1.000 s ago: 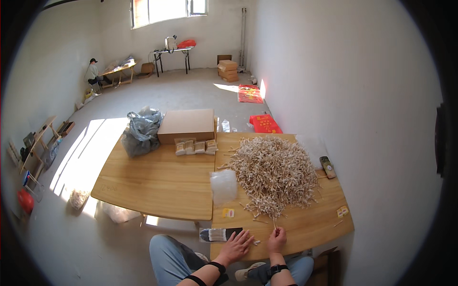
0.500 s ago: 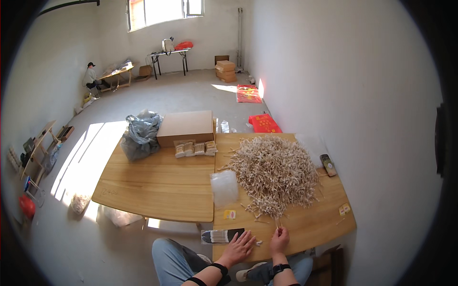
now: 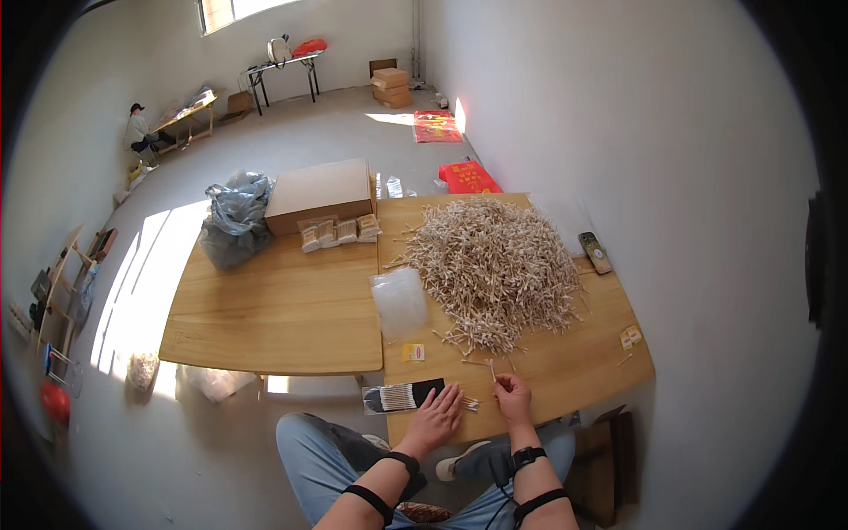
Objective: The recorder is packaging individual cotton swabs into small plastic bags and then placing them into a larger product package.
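Note:
My left hand (image 3: 436, 415) lies flat, fingers stretched out, over the right end of a black card (image 3: 430, 388) at the table's front edge. A neat row of cotton swabs (image 3: 396, 397) lies on that card, partly in a clear sleeve. More white swab tips (image 3: 471, 404) poke out by my left fingertips. To the right, my right hand (image 3: 513, 399) pinches a single cotton swab (image 3: 492, 370), which points up from thumb and fingers. Beyond it spreads a big heap of loose cotton swabs (image 3: 495, 265). What lies under my left palm is hidden.
Clear plastic bags (image 3: 399, 303) and a small yellow label (image 3: 413, 352) lie left of the heap. Filled swab packs (image 3: 340, 232), a cardboard box (image 3: 320, 196) and a grey plastic bag (image 3: 237, 219) stand farther back. A phone (image 3: 594, 253) lies at right. Someone sits far left (image 3: 140, 131).
The view has tilted, so the table sits higher in the picture. My right hand has drawn back from the heap's edge with a swab. More swab tips show beside my left fingers.

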A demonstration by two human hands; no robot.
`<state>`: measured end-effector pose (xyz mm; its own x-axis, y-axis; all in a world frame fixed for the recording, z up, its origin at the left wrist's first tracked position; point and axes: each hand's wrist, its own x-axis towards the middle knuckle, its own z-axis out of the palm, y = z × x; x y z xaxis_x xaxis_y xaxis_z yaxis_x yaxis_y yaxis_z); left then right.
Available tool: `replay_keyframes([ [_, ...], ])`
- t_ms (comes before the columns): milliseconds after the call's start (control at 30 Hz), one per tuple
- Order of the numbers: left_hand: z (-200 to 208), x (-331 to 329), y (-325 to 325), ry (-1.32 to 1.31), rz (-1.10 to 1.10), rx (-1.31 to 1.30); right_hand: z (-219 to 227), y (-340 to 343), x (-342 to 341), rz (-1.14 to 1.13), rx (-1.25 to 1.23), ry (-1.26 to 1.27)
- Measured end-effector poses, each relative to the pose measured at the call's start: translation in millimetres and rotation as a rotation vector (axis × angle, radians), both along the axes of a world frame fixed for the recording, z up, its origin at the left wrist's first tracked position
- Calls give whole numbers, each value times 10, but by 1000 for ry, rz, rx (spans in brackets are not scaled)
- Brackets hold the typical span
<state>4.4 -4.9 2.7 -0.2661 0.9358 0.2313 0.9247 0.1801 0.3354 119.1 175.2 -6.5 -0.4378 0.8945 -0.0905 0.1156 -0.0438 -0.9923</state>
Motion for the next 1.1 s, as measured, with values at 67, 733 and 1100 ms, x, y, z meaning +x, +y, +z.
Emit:
replay_keyframes([
  [67,-2,6,3,4,-4,36,89,-128,41,150,120,-143],
  [733,100,-19,12,-38,46,24,226,-289,-116,179,506,-417],
  [1100,81,-49,30,-12,60,-17,317,-359,-218,98,534,-456],
])
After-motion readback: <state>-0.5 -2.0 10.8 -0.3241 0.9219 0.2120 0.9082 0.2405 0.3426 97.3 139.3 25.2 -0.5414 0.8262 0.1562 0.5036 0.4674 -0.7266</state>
